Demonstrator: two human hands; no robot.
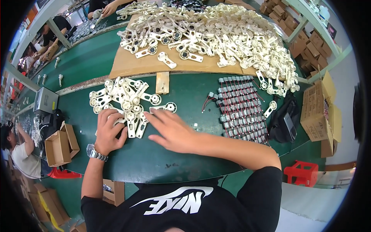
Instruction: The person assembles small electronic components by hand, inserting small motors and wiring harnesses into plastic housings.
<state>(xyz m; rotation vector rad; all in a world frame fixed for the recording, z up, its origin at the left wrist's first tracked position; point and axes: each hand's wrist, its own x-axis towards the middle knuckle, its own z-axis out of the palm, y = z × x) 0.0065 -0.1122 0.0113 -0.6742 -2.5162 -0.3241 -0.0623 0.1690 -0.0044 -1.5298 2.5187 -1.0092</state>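
Note:
A small heap of cream-white plastic housings (129, 94), each a round ring with a slotted handle, lies on the green table in front of me. My left hand (110, 131) cups the heap's near left edge, fingers bent over the housings and thumb apart; what lies under its fingertips is partly hidden. At the heap's right side my right hand (170, 129) is spread open, fingertips touching a loose housing (169, 108). A metal watch (96, 153) circles my left wrist.
Beyond, a large pile of the same housings (216, 31) covers a cardboard sheet (131, 66). Rows of small grey motors (241, 110) with red wires lie to the right, beside a black bag (285, 120) and a carton (315, 116). An open cardboard box (60, 149) stands left. Co-workers sit at far left.

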